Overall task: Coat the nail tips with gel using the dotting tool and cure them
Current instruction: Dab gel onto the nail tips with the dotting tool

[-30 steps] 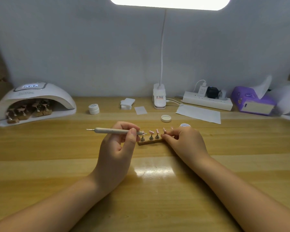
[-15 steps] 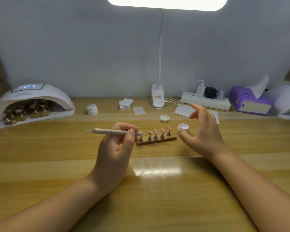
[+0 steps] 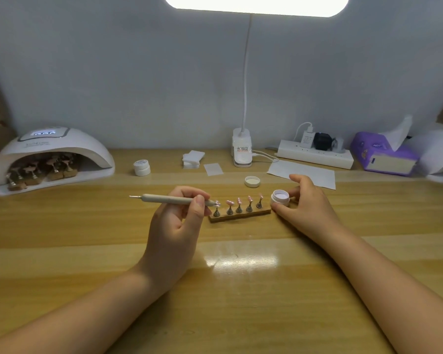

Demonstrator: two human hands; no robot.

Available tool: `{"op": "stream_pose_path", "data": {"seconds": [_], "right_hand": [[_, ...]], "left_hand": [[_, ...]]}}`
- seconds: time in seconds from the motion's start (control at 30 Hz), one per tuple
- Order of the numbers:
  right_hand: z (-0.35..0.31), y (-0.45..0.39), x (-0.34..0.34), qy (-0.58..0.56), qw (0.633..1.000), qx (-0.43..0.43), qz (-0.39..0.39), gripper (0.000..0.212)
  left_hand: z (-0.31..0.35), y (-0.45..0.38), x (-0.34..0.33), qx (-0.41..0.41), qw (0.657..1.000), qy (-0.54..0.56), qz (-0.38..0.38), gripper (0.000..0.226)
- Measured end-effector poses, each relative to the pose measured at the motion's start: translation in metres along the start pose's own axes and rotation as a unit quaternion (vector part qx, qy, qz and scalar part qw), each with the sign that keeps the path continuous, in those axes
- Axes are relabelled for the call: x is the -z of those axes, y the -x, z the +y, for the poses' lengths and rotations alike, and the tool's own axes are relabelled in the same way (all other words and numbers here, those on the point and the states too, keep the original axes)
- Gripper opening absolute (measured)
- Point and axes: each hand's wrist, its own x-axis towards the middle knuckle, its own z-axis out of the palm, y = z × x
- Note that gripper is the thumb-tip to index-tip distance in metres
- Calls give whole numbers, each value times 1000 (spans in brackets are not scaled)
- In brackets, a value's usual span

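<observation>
On the wooden desk (image 3: 62,226), a stick (image 3: 174,199) is pinched by the left hand (image 3: 174,226) at nine o'clock of the nail tips (image 3: 238,204); at three o'clock, the open jar (image 3: 280,198) is gripped by the right hand (image 3: 307,205). Loading gel seems next, requiring a dip.

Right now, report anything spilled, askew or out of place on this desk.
Nothing stands out. The open gel jar stands upright at the right hand, its lid lies behind, and five nail tips stand upright on the wooden holder. No spill shows.
</observation>
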Motion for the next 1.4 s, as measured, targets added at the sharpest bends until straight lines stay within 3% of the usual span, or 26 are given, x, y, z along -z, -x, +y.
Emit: {"op": "stream_pose_path", "data": {"seconds": [0.2, 0.33, 0.63, 1.4], "right_hand": [[-13, 2, 7, -84, 996, -5, 40, 77], [-45, 5, 19, -84, 990, 96, 66, 78], [-97, 34, 26, -114, 967, 228, 6, 84], [-117, 50, 25, -116, 953, 282, 3, 81]], "left_hand": [[7, -1, 1, -17, 1000, -11, -2, 15], [25, -8, 5, -60, 998, 8, -9, 13], [47, -18, 13, -80, 997, -4, -3, 11], [51, -13, 9, -94, 992, -87, -22, 8]]}}
